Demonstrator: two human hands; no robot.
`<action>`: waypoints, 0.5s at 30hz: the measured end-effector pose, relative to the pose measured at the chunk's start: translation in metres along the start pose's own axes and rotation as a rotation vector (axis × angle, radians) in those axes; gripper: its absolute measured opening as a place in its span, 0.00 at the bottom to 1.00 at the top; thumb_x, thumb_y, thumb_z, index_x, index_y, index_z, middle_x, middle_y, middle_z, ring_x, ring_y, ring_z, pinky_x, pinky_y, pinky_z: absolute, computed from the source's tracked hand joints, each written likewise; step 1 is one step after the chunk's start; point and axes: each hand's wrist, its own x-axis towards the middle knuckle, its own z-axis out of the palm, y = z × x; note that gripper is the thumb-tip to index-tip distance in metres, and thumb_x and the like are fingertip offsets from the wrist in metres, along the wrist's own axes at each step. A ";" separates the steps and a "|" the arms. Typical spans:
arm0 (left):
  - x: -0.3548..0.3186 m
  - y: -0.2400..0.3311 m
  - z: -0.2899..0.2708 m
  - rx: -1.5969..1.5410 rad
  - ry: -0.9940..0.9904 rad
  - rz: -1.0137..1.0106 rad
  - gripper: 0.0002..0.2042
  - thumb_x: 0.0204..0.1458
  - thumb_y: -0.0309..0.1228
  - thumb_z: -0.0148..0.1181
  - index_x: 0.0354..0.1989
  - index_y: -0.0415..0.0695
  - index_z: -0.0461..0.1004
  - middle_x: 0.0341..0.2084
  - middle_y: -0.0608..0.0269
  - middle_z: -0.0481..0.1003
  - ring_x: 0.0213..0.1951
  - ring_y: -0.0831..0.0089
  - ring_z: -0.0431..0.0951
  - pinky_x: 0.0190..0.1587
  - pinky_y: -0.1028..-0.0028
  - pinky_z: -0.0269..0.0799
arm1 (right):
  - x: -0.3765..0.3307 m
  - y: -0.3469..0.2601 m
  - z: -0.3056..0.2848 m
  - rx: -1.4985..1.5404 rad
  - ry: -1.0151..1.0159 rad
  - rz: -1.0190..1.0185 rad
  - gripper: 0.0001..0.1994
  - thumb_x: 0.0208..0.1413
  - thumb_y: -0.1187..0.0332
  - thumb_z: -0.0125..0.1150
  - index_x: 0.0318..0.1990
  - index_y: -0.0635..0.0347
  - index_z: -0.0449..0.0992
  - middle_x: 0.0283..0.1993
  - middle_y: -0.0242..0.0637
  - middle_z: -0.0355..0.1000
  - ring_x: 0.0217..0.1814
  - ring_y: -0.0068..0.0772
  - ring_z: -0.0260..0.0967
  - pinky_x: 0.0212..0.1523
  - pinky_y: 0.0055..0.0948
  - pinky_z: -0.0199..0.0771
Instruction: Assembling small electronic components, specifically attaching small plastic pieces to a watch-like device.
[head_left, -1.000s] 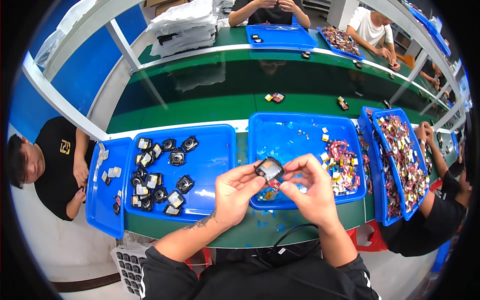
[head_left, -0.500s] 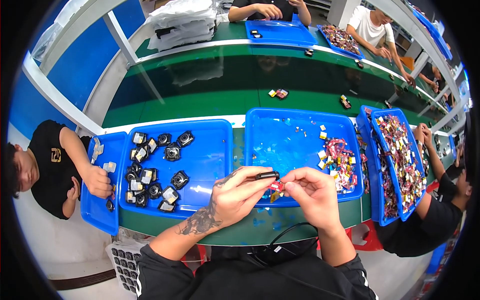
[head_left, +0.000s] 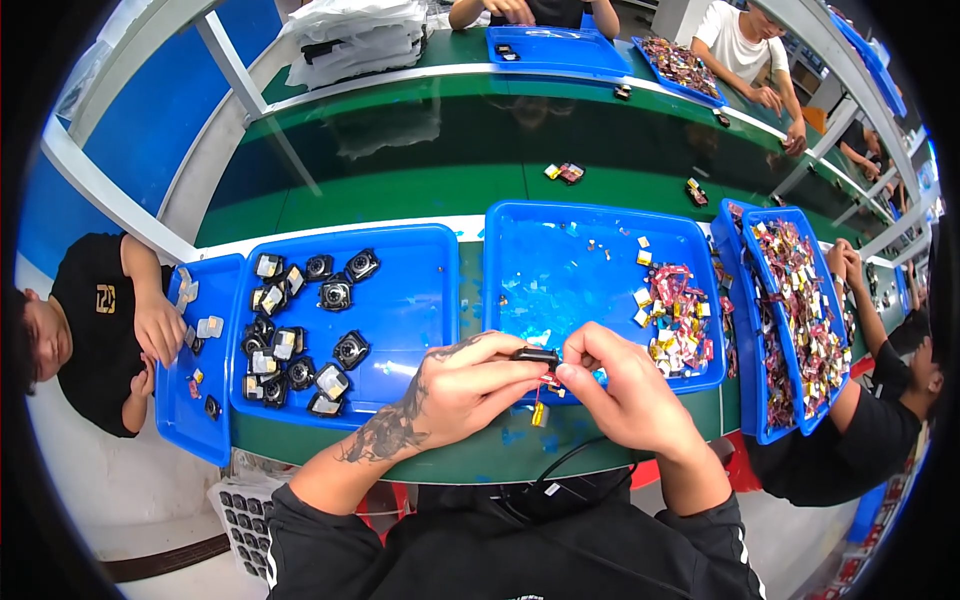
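Green and long, the table [head_left: 400, 190] runs across the view, with blue trays set along its near edge. Both of the person's hands meet over the near edge, in front of the middle tray [head_left: 560, 270]. The left hand [head_left: 450, 385] is closed in a pinch on a small black part [head_left: 537, 355]; its thumb and fingertips grip the part's left end. The part lies flat, its long axis running left to right along the table edge, its free end pointing right toward the other hand. The right hand [head_left: 625, 390] is curled, its fingertips closed on thin red wires [head_left: 552, 380] just below the part, touching it. A small yellow piece [head_left: 538, 414] hangs under the hands.

Black camera modules [head_left: 300, 340] lie in the left tray [head_left: 400, 300], toward its left side. Red and yellow pieces [head_left: 675, 315] are heaped at the right side of the middle tray. A co-worker's hand [head_left: 160, 325] rests in the narrow tray [head_left: 190, 420] at the far left corner. Another heap fills the right tray [head_left: 760, 400].
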 end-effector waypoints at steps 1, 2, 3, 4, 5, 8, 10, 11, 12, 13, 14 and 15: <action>0.002 0.004 -0.002 -0.047 -0.035 -0.058 0.09 0.45 0.20 0.67 0.36 0.38 0.81 0.36 0.55 0.79 0.36 0.68 0.81 0.35 0.75 0.78 | -0.001 -0.003 -0.002 0.000 0.001 0.002 0.05 0.58 0.74 0.57 0.36 0.65 0.67 0.30 0.43 0.68 0.29 0.42 0.69 0.32 0.34 0.70; 0.003 0.006 -0.003 -0.093 -0.069 -0.116 0.08 0.45 0.19 0.66 0.36 0.38 0.81 0.35 0.55 0.79 0.36 0.68 0.81 0.35 0.75 0.78 | -0.002 -0.006 -0.004 -0.084 -0.014 -0.020 0.05 0.58 0.74 0.57 0.36 0.64 0.67 0.30 0.44 0.68 0.29 0.43 0.68 0.31 0.34 0.69; 0.003 0.005 -0.002 -0.095 -0.071 -0.117 0.08 0.45 0.19 0.66 0.36 0.38 0.81 0.35 0.55 0.79 0.36 0.68 0.81 0.35 0.75 0.78 | -0.002 -0.006 -0.005 -0.168 -0.030 -0.041 0.05 0.58 0.74 0.57 0.35 0.64 0.67 0.30 0.44 0.67 0.28 0.44 0.68 0.30 0.35 0.68; 0.002 0.004 -0.001 -0.155 -0.076 -0.171 0.08 0.45 0.19 0.66 0.36 0.38 0.81 0.35 0.55 0.79 0.35 0.68 0.81 0.36 0.75 0.78 | -0.002 -0.004 -0.005 -0.167 -0.029 -0.038 0.05 0.58 0.74 0.57 0.35 0.64 0.67 0.30 0.44 0.67 0.28 0.44 0.68 0.30 0.35 0.68; 0.001 0.003 0.000 -0.214 -0.081 -0.225 0.08 0.46 0.18 0.65 0.36 0.38 0.81 0.35 0.55 0.79 0.35 0.69 0.81 0.36 0.75 0.78 | -0.002 -0.001 -0.005 -0.130 -0.019 -0.052 0.05 0.57 0.75 0.58 0.36 0.65 0.68 0.31 0.43 0.68 0.29 0.41 0.69 0.31 0.33 0.70; -0.001 0.002 0.001 -0.389 -0.098 -0.363 0.09 0.45 0.17 0.65 0.36 0.37 0.81 0.35 0.55 0.79 0.36 0.70 0.81 0.36 0.75 0.78 | -0.008 0.011 -0.001 0.077 0.021 -0.035 0.05 0.55 0.77 0.60 0.37 0.66 0.70 0.33 0.40 0.70 0.32 0.34 0.72 0.34 0.30 0.72; -0.002 0.000 -0.002 -0.416 -0.138 -0.334 0.09 0.48 0.19 0.64 0.39 0.38 0.81 0.36 0.57 0.78 0.36 0.74 0.79 0.36 0.77 0.76 | -0.012 0.014 0.000 0.253 0.046 0.000 0.05 0.54 0.79 0.61 0.37 0.66 0.72 0.34 0.39 0.71 0.34 0.30 0.73 0.36 0.28 0.74; -0.002 -0.001 -0.003 -0.443 -0.177 -0.307 0.09 0.50 0.21 0.64 0.41 0.39 0.80 0.37 0.58 0.76 0.35 0.77 0.78 0.35 0.79 0.74 | -0.013 0.014 -0.001 0.254 0.038 -0.030 0.06 0.54 0.79 0.61 0.38 0.66 0.73 0.35 0.38 0.72 0.35 0.28 0.73 0.37 0.26 0.74; -0.002 0.000 -0.003 -0.445 -0.181 -0.309 0.09 0.50 0.21 0.64 0.41 0.39 0.80 0.37 0.58 0.76 0.35 0.77 0.78 0.35 0.79 0.74 | -0.015 0.014 -0.001 0.257 0.032 -0.057 0.06 0.53 0.80 0.62 0.38 0.67 0.74 0.36 0.37 0.72 0.37 0.25 0.73 0.39 0.25 0.75; -0.001 0.002 -0.002 -0.474 -0.195 -0.334 0.09 0.50 0.21 0.64 0.41 0.39 0.80 0.36 0.59 0.76 0.35 0.78 0.78 0.35 0.79 0.74 | -0.015 0.014 -0.001 0.259 0.043 -0.082 0.05 0.54 0.80 0.61 0.37 0.66 0.73 0.36 0.37 0.72 0.36 0.25 0.73 0.38 0.26 0.74; -0.001 0.003 -0.002 -0.503 -0.209 -0.359 0.09 0.50 0.21 0.64 0.41 0.39 0.80 0.36 0.59 0.75 0.35 0.78 0.77 0.35 0.80 0.75 | -0.016 0.013 0.000 0.261 0.046 -0.079 0.05 0.54 0.80 0.61 0.37 0.66 0.73 0.36 0.37 0.72 0.36 0.25 0.73 0.38 0.26 0.74; -0.001 0.004 -0.001 -0.503 -0.212 -0.360 0.09 0.50 0.21 0.64 0.41 0.39 0.80 0.36 0.59 0.75 0.35 0.78 0.77 0.35 0.80 0.75 | -0.015 0.012 0.000 0.225 0.028 -0.079 0.04 0.53 0.79 0.61 0.35 0.65 0.72 0.35 0.37 0.71 0.35 0.27 0.73 0.36 0.27 0.74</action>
